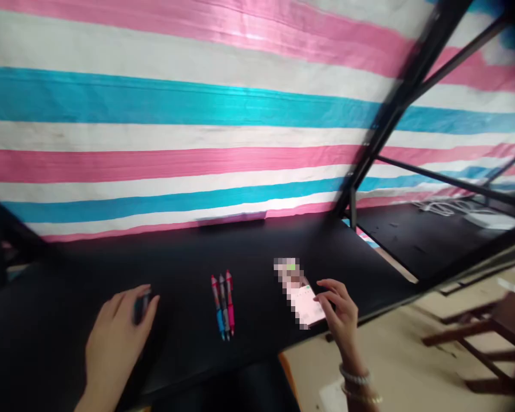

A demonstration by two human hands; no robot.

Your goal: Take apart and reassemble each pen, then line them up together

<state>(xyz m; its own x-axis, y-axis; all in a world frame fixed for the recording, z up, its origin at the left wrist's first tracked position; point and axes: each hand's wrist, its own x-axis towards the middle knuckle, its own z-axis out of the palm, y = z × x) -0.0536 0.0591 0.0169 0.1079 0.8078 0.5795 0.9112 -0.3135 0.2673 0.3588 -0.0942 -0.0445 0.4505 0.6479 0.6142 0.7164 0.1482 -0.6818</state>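
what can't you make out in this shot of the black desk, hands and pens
Head view only:
- Phone screen under the right hand: pixelated, so nothing on it reads.
- Small dark object at the left hand: the fingers cover most of it, so what it is stays unclear.
- Three pens on the black desk: print too small and blurred.
- White cables on the far desk: blurred.
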